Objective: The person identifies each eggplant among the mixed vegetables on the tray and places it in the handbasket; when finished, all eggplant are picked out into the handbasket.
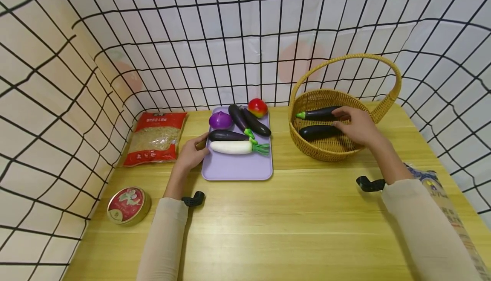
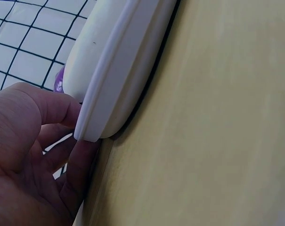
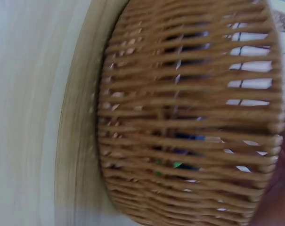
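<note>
Our left hand [image 1: 193, 152] pinches a lavender rectangular tray [image 1: 238, 171]; our right hand [image 1: 359, 126] pinches a long dark-purple eggplant [image 1: 321, 114] near one end, so it could tip loose.

Left grip [image 1: 190, 153] pinched, right grip [image 1: 359, 126] curled, forearms [image 1: 164, 234] extended

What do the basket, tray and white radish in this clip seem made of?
Basket: woven wicker or imitation, satin tan; separate strands show.
Tray: probably plastic, smooth lavender, with an even, rounded rim.
White radish: perhaps plastic or foam; smooth, even surface.
</note>
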Action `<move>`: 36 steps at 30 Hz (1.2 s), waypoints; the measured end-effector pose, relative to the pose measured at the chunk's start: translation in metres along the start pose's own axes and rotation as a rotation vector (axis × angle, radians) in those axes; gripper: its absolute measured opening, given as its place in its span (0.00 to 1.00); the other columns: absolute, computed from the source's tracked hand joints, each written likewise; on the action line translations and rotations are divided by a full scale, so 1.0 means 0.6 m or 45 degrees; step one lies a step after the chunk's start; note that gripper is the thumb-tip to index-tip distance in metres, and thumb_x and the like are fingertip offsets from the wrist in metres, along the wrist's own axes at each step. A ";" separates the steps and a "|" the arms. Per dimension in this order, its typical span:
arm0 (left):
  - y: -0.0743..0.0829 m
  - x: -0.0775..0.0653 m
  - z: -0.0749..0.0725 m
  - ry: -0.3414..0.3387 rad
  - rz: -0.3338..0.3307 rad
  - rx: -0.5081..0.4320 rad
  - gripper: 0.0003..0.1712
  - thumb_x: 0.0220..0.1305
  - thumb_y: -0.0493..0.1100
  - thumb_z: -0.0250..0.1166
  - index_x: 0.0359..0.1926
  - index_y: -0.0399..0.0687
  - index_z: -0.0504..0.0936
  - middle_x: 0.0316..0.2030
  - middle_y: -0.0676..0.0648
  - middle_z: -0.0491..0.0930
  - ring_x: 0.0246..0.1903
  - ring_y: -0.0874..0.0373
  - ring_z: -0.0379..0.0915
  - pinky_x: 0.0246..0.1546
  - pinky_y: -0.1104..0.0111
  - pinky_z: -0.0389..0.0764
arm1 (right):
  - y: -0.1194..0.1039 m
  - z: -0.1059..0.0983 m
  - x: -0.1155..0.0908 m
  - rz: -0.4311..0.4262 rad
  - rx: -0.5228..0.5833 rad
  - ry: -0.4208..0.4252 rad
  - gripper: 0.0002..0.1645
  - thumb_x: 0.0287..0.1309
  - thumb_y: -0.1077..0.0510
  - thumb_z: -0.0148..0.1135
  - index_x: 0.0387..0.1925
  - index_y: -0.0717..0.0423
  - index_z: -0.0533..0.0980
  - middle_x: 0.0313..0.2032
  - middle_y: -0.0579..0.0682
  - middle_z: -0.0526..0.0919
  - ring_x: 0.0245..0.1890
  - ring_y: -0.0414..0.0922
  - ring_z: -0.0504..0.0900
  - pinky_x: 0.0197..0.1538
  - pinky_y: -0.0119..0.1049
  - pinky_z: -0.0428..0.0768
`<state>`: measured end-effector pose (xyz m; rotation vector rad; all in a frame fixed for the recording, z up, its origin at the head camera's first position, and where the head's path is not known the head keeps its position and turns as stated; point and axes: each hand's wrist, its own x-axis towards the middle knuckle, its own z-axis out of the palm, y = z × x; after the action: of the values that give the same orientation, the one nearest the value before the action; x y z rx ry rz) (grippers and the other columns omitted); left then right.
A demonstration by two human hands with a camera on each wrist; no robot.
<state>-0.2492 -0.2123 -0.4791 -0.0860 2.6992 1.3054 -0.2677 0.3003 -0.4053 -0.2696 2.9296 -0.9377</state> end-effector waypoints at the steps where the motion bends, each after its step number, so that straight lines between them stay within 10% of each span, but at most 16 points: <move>1: 0.000 0.000 0.000 -0.001 -0.002 0.002 0.37 0.59 0.44 0.61 0.71 0.66 0.65 0.71 0.44 0.63 0.73 0.46 0.52 0.69 0.50 0.63 | -0.005 0.000 -0.005 -0.002 0.022 0.014 0.27 0.68 0.48 0.54 0.63 0.57 0.70 0.59 0.63 0.75 0.60 0.63 0.71 0.58 0.62 0.70; 16: 0.001 -0.003 -0.001 -0.010 -0.026 0.009 0.37 0.60 0.46 0.60 0.71 0.69 0.64 0.72 0.45 0.62 0.73 0.46 0.51 0.70 0.48 0.60 | -0.136 0.069 -0.043 -0.239 0.239 0.096 0.23 0.64 0.41 0.58 0.55 0.46 0.76 0.48 0.45 0.83 0.47 0.43 0.80 0.49 0.41 0.77; 36: 0.006 -0.005 -0.001 0.001 -0.023 0.032 0.37 0.59 0.46 0.60 0.71 0.68 0.65 0.72 0.45 0.62 0.73 0.46 0.52 0.70 0.48 0.60 | -0.219 0.193 0.019 -0.262 0.491 -0.154 0.22 0.63 0.48 0.62 0.55 0.51 0.76 0.55 0.50 0.79 0.53 0.50 0.81 0.53 0.45 0.82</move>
<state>-0.2468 -0.2105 -0.4757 -0.1086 2.7082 1.2669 -0.2474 0.1267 -0.4235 -0.5868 2.5759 -1.4292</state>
